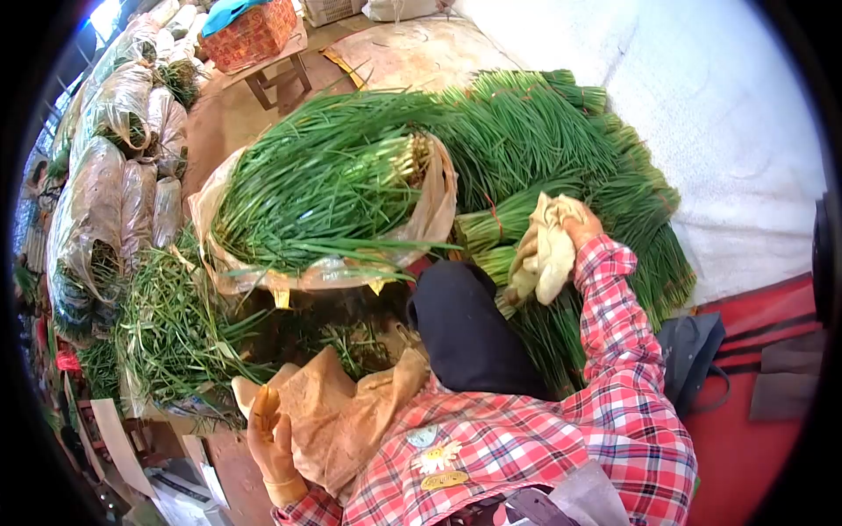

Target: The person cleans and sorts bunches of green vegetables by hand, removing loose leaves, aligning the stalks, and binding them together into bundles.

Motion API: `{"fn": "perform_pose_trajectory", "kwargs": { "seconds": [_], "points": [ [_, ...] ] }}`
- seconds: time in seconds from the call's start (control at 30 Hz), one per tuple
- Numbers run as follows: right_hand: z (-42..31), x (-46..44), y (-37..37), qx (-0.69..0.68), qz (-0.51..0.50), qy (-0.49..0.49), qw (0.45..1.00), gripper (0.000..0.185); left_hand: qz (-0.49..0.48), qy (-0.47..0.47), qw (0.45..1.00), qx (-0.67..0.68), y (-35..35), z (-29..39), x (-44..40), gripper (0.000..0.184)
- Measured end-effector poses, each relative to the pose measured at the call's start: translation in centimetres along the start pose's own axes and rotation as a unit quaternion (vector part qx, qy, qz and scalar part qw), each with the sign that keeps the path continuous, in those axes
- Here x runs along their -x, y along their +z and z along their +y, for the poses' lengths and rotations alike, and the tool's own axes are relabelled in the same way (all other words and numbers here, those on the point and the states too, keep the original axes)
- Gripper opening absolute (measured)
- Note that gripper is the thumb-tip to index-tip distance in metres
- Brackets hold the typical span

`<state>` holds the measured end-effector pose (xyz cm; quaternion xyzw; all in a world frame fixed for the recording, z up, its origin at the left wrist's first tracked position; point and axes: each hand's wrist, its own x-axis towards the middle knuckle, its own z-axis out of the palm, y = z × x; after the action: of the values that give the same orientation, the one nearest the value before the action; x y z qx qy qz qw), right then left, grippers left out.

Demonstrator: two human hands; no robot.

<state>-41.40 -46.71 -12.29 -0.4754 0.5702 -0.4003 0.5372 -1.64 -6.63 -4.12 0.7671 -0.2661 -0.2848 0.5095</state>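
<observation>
My right hand (585, 226) is closed on a pale cream work glove (548, 250), which hangs limp over the tied bundles of garlic chives (526, 131). Low on the left, my left hand (270, 438) is raised with fingers up and apart, apparently in a thin tan glove, and holds nothing. It is beside a brown stained cloth (351, 412) on my lap. In front of my dark-trousered knee (469, 324), an open clear plastic bag (443, 188) holds a heap of loose garlic chives (324, 184), their pale stem ends toward the right.
Full plastic bags of greens (96, 210) line the left side. A pile of loose trimmed leaves (175, 324) lies beside the open bag. An orange patterned basket (250, 35) stands on a low wooden table (285, 66) behind. White sheeting (702, 114) rises at the right above a red surface (772, 438).
</observation>
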Motion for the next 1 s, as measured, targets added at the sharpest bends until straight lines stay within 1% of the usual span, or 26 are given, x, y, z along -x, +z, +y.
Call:
{"fn": "perform_pose_trajectory", "kwargs": {
  "seconds": [0.03, 0.1, 0.17, 0.23, 0.3, 0.37, 0.4, 0.43, 0.47, 0.5, 0.53, 0.57, 0.63, 0.67, 0.7, 0.73, 0.77, 0.8, 0.83, 0.9, 0.97, 1.0],
  "points": [
    [0.1, -2.2, -0.1, 0.002, -0.025, -0.064, 0.998, 0.041, 0.002, 0.002, 1.0, 0.002, 0.1, 0.0, -0.3, 0.049],
    [-2.7, -4.1, 1.6, 0.039, -0.023, -0.134, 0.99, 0.044, -0.007, -0.011, 1.0, -0.004, 0.3, -0.2, -0.8, 0.05],
    [-5.0, -5.9, 3.8, 0.056, -0.021, -0.179, 0.982, 0.046, -0.006, -0.012, 1.0, 0.0, 0.7, -0.4, -1.3, 0.05],
    [-6.1, -8.3, 4.7, 0.132, -0.031, -0.176, 0.975, 0.047, -0.014, -0.027, 1.0, -0.006, 1.0, -0.6, -1.6, 0.049],
    [-5.3, -11.2, 6.3, 0.156, -0.028, -0.117, 0.98, 0.048, -0.008, -0.04, 0.999, 0.0, 1.2, -1.2, -2.1, 0.049],
    [-4.3, -12.5, 6.9, 0.26, -0.059, -0.17, 0.949, 0.047, -0.024, -0.05, 0.998, -0.017, 1.1, -1.3, -2.2, 0.048],
    [-1.4, -15.1, 6.5, 0.24, -0.081, -0.177, 0.951, 0.046, -0.02, -0.046, 0.998, -0.027, 1.2, -1.1, -2.3, 0.048],
    [-1.5, -14.8, 6.8, 0.329, -0.071, -0.135, 0.932, 0.047, -0.004, -0.053, 0.998, -0.028, 1.0, -0.8, -2.2, 0.048],
    [-2.3, -13.7, 7.7, 0.387, -0.067, -0.081, 0.916, 0.054, -0.011, -0.063, 0.997, -0.032, 0.8, -0.7, -2.2, 0.048],
    [0.8, -15.7, 6.6, 0.399, -0.076, -0.091, 0.909, 0.064, -0.019, -0.072, 0.997, -0.036, 0.7, -0.7, -2.2, 0.049],
    [2.5, -16.9, 5.4, 0.462, -0.068, -0.035, 0.884, 0.074, -0.011, -0.066, 0.997, -0.044, 0.6, -0.7, -2.2, 0.049],
    [-0.5, -13.9, 7.1, 0.487, -0.022, 0.035, 0.873, 0.076, 0.006, -0.07, 0.997, -0.043, 0.3, -0.4, -2.1, 0.049],
    [-0.3, -14.3, 7.5, 0.373, 0.013, -0.009, 0.928, 0.07, 0.022, -0.03, 0.998, -0.048, -0.4, 0.2, -2.0, 0.05],
    [1.4, -16.9, 5.9, 0.344, -0.041, -0.063, 0.936, 0.056, 0.033, -0.017, 0.999, -0.034, -1.3, -0.1, -1.7, 0.05],
    [-0.7, -16.7, 7.2, 0.329, -0.075, -0.08, 0.938, 0.036, 0.053, -0.034, 0.997, -0.036, -1.9, 0.6, -1.5, 0.049],
    [-3.9, -15.4, 9.8, 0.362, -0.077, -0.027, 0.928, 0.027, 0.077, -0.036, 0.996, -0.035, -2.5, 0.6, -1.3, 0.049],
    [-4.3, -15.4, 11.3, 0.29, -0.128, -0.127, 0.94, 0.027, 0.1, -0.038, 0.994, -0.034, -3.1, 0.5, -1.0, 0.048],
    [-5.4, -14.8, 13.7, 0.24, -0.178, -0.15, 0.942, 0.026, 0.139, -0.04, 0.989, -0.016, -3.5, 0.4, -0.6, 0.044],
    [-6.8, -14.1, 16.0, 0.189, -0.224, -0.173, 0.94, 0.026, 0.158, -0.046, 0.986, -0.015, -4.2, 0.1, -0.1, 0.044],
    [-11.8, -7.5, 22.3, 0.111, -0.311, -0.261, 0.907, 0.023, 0.192, -0.053, 0.979, 0.038, -6.2, -1.0, 1.5, 0.036],
    [-13.0, -5.8, 27.0, 0.127, -0.368, -0.251, 0.886, 0.026, 0.233, -0.043, 0.968, 0.076, -7.1, -2.6, 2.9, 0.033],
    [-13.9, -3.9, 29.0, 0.159, -0.382, -0.255, 0.874, 0.027, 0.247, -0.018, 0.965, 0.089, -8.0, -4.0, 3.9, 0.03]
  ]
}}
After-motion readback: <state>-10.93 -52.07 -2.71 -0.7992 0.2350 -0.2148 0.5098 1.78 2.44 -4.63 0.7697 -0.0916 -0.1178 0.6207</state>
